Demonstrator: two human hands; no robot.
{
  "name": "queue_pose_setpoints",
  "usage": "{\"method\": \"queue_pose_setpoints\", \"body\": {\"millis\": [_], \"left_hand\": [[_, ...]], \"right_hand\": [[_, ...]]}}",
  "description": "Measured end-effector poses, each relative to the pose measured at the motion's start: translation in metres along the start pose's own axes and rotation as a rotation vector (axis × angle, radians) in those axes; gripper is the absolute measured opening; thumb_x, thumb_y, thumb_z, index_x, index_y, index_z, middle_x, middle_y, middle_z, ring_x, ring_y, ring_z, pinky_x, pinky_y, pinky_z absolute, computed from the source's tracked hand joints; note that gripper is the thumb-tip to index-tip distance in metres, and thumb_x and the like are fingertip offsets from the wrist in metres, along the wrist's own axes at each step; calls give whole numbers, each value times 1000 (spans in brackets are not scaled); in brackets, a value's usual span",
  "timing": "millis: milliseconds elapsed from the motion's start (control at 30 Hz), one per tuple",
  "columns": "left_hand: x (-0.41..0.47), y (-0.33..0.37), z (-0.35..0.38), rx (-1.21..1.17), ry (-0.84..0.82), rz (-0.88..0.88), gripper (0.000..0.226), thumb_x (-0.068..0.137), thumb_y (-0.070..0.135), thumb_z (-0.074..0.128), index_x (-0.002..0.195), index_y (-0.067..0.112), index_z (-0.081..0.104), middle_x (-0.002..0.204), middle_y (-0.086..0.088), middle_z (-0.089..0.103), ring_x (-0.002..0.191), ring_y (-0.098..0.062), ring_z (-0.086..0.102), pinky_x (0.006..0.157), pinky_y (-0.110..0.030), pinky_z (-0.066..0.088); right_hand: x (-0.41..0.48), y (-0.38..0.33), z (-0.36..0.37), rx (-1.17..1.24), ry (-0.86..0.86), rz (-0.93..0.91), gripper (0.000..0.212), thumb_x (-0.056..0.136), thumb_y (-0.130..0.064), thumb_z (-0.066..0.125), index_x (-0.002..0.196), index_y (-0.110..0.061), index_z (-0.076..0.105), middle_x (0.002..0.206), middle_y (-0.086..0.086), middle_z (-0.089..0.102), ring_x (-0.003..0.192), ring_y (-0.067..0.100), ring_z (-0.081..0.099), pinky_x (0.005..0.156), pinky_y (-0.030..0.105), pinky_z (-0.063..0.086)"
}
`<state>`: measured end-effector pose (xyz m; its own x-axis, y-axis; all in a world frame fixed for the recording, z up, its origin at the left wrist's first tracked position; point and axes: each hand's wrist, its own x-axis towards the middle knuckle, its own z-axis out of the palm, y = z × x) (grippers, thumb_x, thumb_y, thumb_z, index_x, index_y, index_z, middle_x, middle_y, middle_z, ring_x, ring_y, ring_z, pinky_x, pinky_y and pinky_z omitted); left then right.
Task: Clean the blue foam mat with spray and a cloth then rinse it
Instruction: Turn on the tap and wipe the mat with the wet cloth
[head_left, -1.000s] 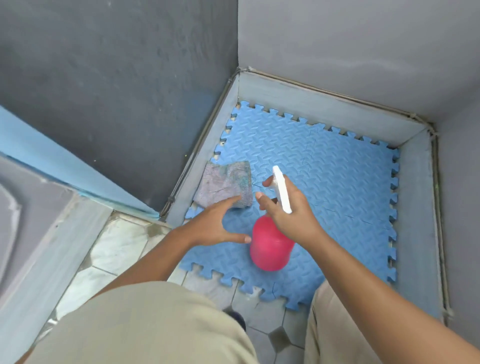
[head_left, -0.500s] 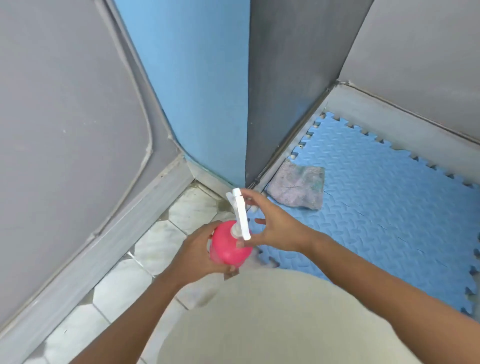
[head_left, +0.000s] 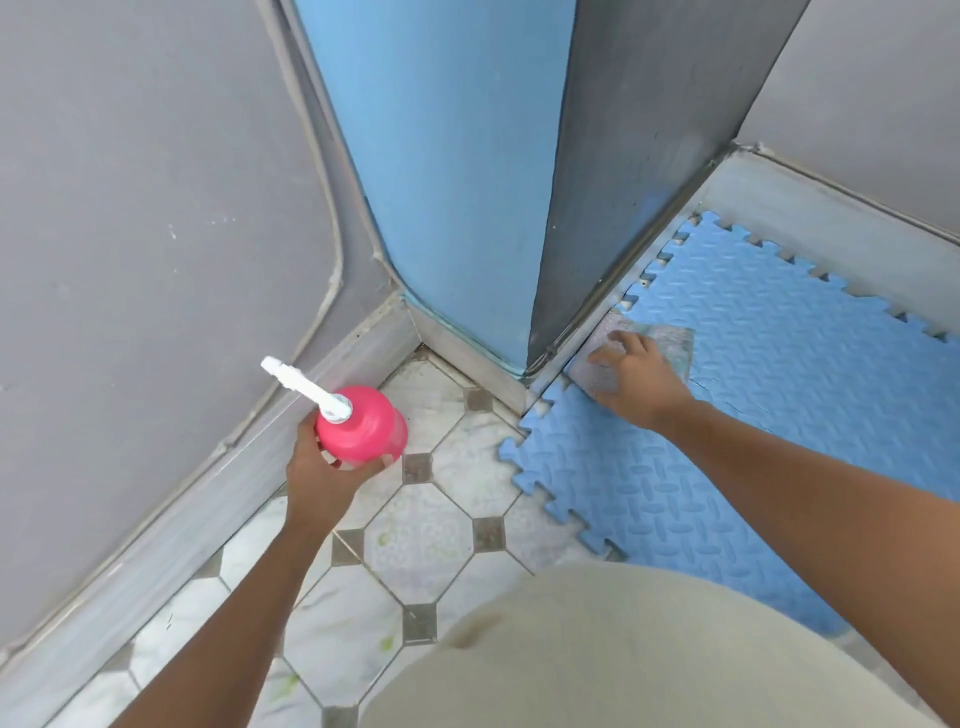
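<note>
My left hand (head_left: 319, 480) is wrapped around the pink spray bottle (head_left: 366, 426), holding it over the tiled floor (head_left: 421, 540) well to the left of the blue foam mat (head_left: 753, 415), its white nozzle (head_left: 301, 387) tilted up and away toward the grey wall (head_left: 130, 208). My right hand (head_left: 636, 382) lies palm-down with fingers spread loosely on the grey cloth (head_left: 670, 345), which sits on the mat's near-left corner against the base of the dark partition (head_left: 623, 156). The mat stretches out to the right, under my right forearm.
</note>
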<state>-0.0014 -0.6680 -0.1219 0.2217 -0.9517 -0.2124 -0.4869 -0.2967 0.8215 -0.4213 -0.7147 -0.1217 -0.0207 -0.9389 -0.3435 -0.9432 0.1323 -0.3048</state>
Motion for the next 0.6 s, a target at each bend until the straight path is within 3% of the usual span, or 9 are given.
{"method": "queue_pose_setpoints", "body": {"millis": [67,133,233,300,400,500,600], "left_hand": [[0,-2,7,60,24,-98,111,49,43,97,140,22,36,132,5,53,116,-16,56,92,-35,48],[-7,0,15,239,-1,-301,114,52,51,93,137,4,33,130,-8,50,118,-27,54,90,-38,48],[-18,1,21,577,-321,-465,77,66,65,78,103,2,56,92,-9,66,88,-25,67,67,-30,51],[-21,3,27,749,-488,-389,62,74,71,64,81,9,56,74,-4,65,73,-22,67,63,-30,51],[-23,30,51,770,-564,-72,42,90,54,59,71,17,50,68,4,55,68,-19,56,62,-30,41],[-25,75,86,509,-618,208,21,93,41,62,84,22,60,78,9,61,69,-10,57,62,-27,44],[-22,103,128,408,-745,426,20,96,37,58,107,22,65,104,12,64,96,-6,61,85,-29,51]], "right_hand": [[2,9,2,-91,-60,110,63,92,-35,70,150,-37,45,169,5,13,157,36,4,121,64,20],[-1,18,7,-81,-146,222,78,91,-34,70,155,-47,29,172,-1,1,157,39,-5,119,70,16],[-9,35,17,-30,-203,236,90,93,-38,71,158,-53,11,172,-10,-11,157,40,-9,116,70,27],[-13,43,22,-6,-169,206,89,94,-39,71,160,-50,12,173,-8,-7,157,41,-5,116,64,33],[-18,48,27,29,-68,170,79,96,-27,70,160,-41,26,169,3,17,153,40,12,115,54,39],[-22,54,25,47,55,151,62,92,1,58,148,-23,48,149,9,48,137,37,37,102,49,49],[-25,62,8,142,148,224,46,84,6,52,124,-14,63,114,13,67,107,37,58,77,36,46]]}}
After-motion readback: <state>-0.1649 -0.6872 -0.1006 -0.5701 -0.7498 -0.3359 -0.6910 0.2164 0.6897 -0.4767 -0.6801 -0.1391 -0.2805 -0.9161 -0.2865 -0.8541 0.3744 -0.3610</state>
